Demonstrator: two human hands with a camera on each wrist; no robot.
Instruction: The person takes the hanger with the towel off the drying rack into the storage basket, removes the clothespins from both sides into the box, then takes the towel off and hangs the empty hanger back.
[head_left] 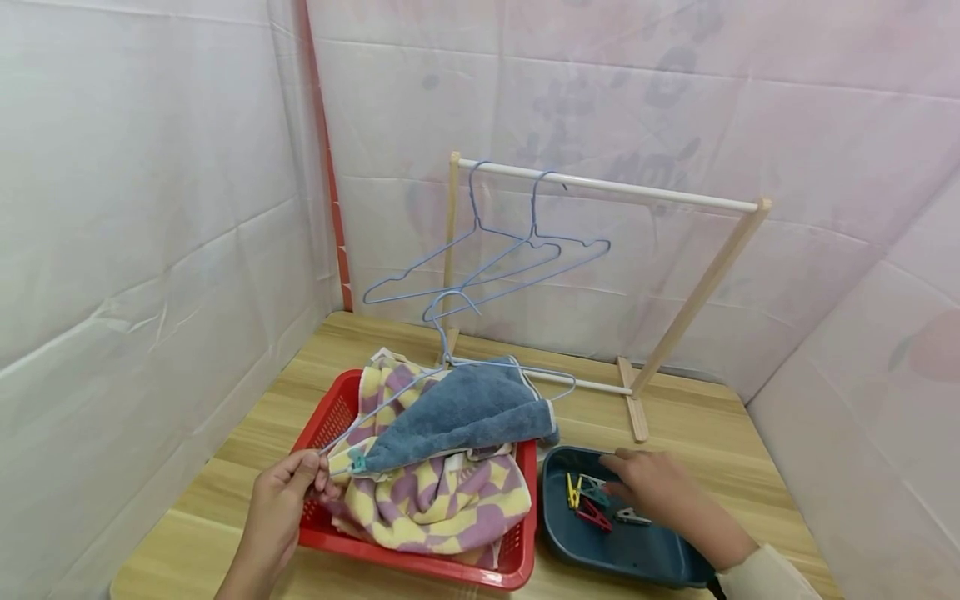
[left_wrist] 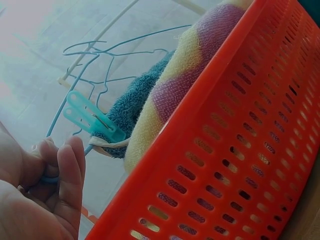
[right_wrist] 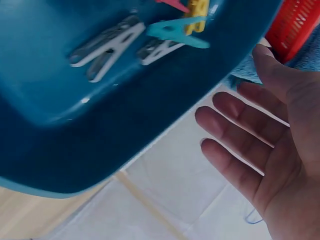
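My left hand (head_left: 281, 492) pinches the left end of a blue wire hanger (head_left: 448, 360), held over the red basket (head_left: 416, 566). A blue towel (head_left: 465, 408) with pale trim lies along this hanger. Its left corner carries a teal clothespin (left_wrist: 97, 120), close to my left fingers. Beneath it, a yellow and purple towel (head_left: 450, 521) fills the basket. My right hand (head_left: 660, 492) hovers over the edge of a dark blue basin (head_left: 592, 556), fingers spread and nothing held. Inside lie several clothespins, among them a yellow one (head_left: 573, 492), a red one (head_left: 593, 516) and a teal one (right_wrist: 177, 32).
Behind the basket stands a rack with a white rail (head_left: 637, 190) and wooden posts (head_left: 697, 304). Two blue wire hangers (head_left: 480, 227) hang from its left part. Everything stands on a wood-grain table (head_left: 255, 454), with pale sheeting (head_left: 165, 167) around it.
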